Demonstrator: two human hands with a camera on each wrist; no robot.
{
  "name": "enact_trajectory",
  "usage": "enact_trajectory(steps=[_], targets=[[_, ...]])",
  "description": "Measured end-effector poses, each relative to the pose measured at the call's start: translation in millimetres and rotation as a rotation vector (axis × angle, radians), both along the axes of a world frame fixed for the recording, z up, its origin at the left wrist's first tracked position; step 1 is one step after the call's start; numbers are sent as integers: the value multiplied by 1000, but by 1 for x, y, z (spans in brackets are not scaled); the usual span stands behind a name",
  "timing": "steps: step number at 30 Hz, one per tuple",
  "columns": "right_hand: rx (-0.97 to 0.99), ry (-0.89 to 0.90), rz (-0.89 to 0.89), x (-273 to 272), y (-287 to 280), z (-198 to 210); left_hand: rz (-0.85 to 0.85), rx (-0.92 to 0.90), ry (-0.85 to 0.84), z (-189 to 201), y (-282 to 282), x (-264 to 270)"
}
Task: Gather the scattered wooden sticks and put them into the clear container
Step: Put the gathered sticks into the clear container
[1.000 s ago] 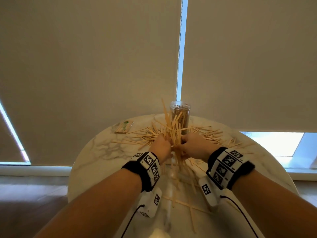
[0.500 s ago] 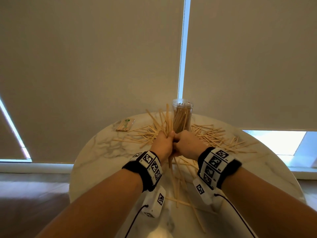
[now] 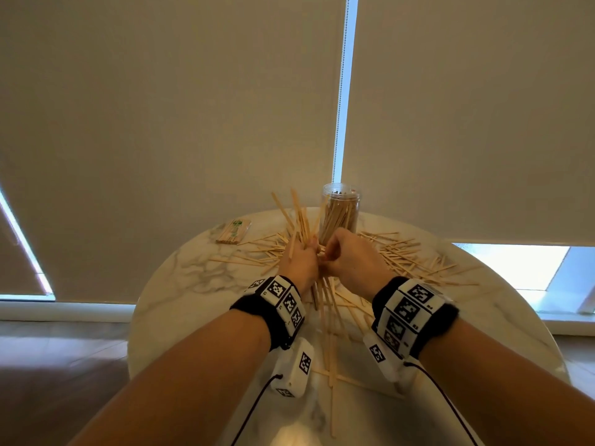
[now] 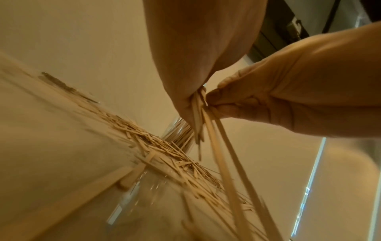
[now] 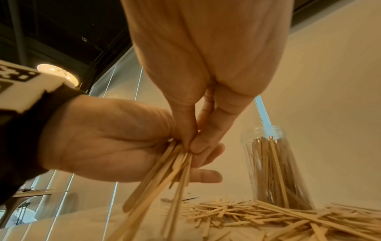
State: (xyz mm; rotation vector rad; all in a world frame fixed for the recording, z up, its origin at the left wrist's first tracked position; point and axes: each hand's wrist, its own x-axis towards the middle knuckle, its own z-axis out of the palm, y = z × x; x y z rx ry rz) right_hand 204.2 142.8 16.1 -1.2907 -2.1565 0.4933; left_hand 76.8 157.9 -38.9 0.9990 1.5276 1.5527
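Item, far left of the round white marble-patterned table (image 3: 180, 284): a small clear-wrapped packet of sticks (image 3: 233, 231), lying flat, untouched

Item: loose pale wooden sticks (image 3: 244, 257), thin and flat, scattered on the marble around the hands; more fan out on the right (image 3: 415, 255) and some lie near the table's front edge (image 3: 335, 375)

Item: left hand (image 3: 297, 259), raised over the table centre, fingers curled round a splayed bundle of wooden sticks (image 3: 301, 220) whose tops stick up beside the jar. A second ago both hands clasped this bundle together, lower and nearer; now it is upright and carried mainly by the left

Item: right hand (image 3: 349, 257), touching the left, thumb and fingers (image 5: 198, 145) pinching the bundle's lower part, seemingly squaring it

Item: tall clear plastic cylindrical container (image 3: 341, 214), open-topped, upright just behind the hands, already well stocked with sticks

Assessment: bundle collected and near the mouth; the drop-in looks next, with many sticks left to gather
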Motion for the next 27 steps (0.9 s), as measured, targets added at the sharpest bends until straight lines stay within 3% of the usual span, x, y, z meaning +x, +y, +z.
enact_trajectory(steps=[3,12,17,19,22,27], targets=[[19,104,27,8,1,5,-25,38,-170,22,-26,10],[147,414,-46,6,12,13,-198,64,-276,29,-34,35],[-74,552,64,2,14,23,-210,132,-210,28,-35,39],[-141,438,131,1,9,30,-221,152,-125,25,-36,39],[-146,260,96,0,15,35,-266,149,-77,28,-39,45],[-244,352,123,15,31,35,-373,163,-81,37,-45,43]])
